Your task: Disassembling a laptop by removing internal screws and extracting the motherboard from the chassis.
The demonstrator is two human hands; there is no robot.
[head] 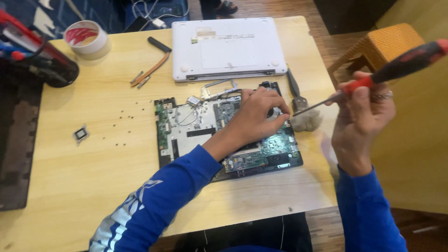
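Observation:
An opened laptop base with a green circuit board [261, 156] and a white inner frame lies on the wooden table [93, 168]. My left hand [259, 114] rests on its upper right part, fingers curled over the fan area; whether it pinches anything is hidden. My right hand [361, 116] is raised off to the right and grips a red and black screwdriver [401, 65], its metal tip pointing down-left toward the board's right edge.
A white laptop cover [226, 46] lies at the back. A paintbrush [298, 100] sits beside the board. Several tiny screws [123, 126] and a small chip [80, 134] lie at left. A tape roll [86, 37], a dark pen holder [42, 65] and a wicker stool [382, 44] stand around.

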